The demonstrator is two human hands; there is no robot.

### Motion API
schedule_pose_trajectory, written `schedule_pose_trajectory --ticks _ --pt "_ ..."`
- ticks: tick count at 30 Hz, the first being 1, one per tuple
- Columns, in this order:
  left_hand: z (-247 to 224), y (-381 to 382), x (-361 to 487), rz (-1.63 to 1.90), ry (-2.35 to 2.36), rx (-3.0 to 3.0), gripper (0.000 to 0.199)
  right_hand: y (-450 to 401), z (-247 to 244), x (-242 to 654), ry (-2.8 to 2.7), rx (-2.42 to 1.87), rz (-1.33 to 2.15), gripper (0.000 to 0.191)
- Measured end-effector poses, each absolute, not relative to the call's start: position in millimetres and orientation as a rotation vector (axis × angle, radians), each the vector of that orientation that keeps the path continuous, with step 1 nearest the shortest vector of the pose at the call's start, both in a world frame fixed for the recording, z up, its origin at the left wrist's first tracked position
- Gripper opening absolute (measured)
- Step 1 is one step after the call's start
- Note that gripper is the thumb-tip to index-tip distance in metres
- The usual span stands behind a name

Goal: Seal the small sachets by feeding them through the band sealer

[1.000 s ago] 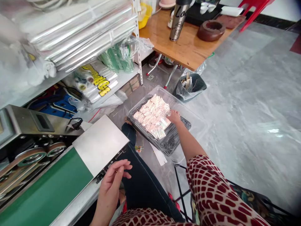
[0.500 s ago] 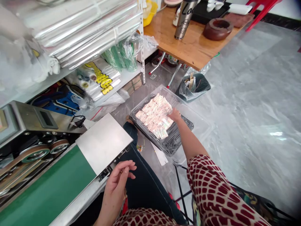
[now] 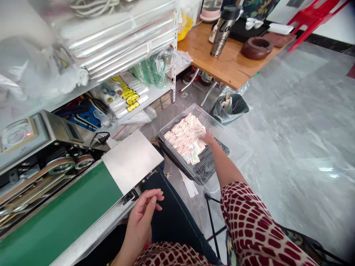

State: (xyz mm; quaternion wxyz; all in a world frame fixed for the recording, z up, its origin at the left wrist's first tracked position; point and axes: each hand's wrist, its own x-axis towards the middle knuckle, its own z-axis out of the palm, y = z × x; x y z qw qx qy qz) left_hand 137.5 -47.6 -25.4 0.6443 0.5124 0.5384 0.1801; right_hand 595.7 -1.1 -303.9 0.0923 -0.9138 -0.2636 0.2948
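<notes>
My right hand (image 3: 208, 138) reaches down to the right edge of a pile of small pale-pink packets (image 3: 185, 133). Its fingers are small and partly hidden there, so whether they grip a packet is unclear. The packets lie in rows in a clear plastic container with a black ribbed base (image 3: 203, 168), which sits low near the floor. My left hand (image 3: 142, 212) hovers over my leg beside the machine's end, fingers loosely bent and apart, nothing in them. Close to it are the bare metal plate (image 3: 133, 160) and green conveyor belt (image 3: 72, 207).
Left of me stands the machine with belt pulleys (image 3: 61, 165). Behind it, a shelf (image 3: 155, 98) holds plastic film and bags. A wooden table (image 3: 205, 61) carries a tumbler (image 3: 222, 33) and a round brown bowl (image 3: 257, 48). A lined bin (image 3: 231, 107) stands behind the container.
The view has shifted slightly, so the machine and shelf show farther right. My right hand stays at the packets' edge. My left hand keeps its loose pose by the machine.
</notes>
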Motion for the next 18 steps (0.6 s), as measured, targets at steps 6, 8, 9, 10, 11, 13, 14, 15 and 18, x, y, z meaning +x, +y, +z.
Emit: schedule_pose_trajectory --ticks 6,8,9,10,11,13,14,15,18 --pt "-30.0 -46.8 130.1 0.43 1.245 1.155 0.035 12.8 -308.6 603.5 -0.75 -2.737 0.931 0.091" --pt "-33.7 -45.4 128.9 0.419 1.241 1.144 0.035 17.1 -307.2 604.6 -0.768 -2.744 0.937 0.085" --pt "-35.3 -44.7 128.8 0.41 1.237 1.139 0.035 18.2 -306.0 604.7 -0.781 -2.749 0.937 0.082" --pt "-36.7 -44.2 129.3 0.403 1.234 1.133 0.035 18.2 -304.6 604.3 -0.795 -2.757 0.931 0.078" --pt "-37.8 -43.8 130.1 0.397 1.231 1.129 0.035 17.3 -303.1 603.5 -0.806 -2.768 0.912 0.075" --pt "-39.0 -43.8 132.6 0.384 1.226 1.118 0.035 12.2 -300.2 599.9 -0.827 -2.791 0.846 0.071" --pt "-39.4 -44.1 133.9 0.375 1.222 1.113 0.035 8.6 -298.7 597.3 -0.843 -2.795 0.806 0.069" --pt "-39.6 -44.7 135.1 0.365 1.22 1.109 0.035 4.6 -297.2 594.5 -0.862 -2.791 0.774 0.067" --pt "-40.2 -47.1 136.2 0.32 1.207 1.107 0.034 -5.5 -291.9 586.8 -0.913 -2.763 0.734 0.062"
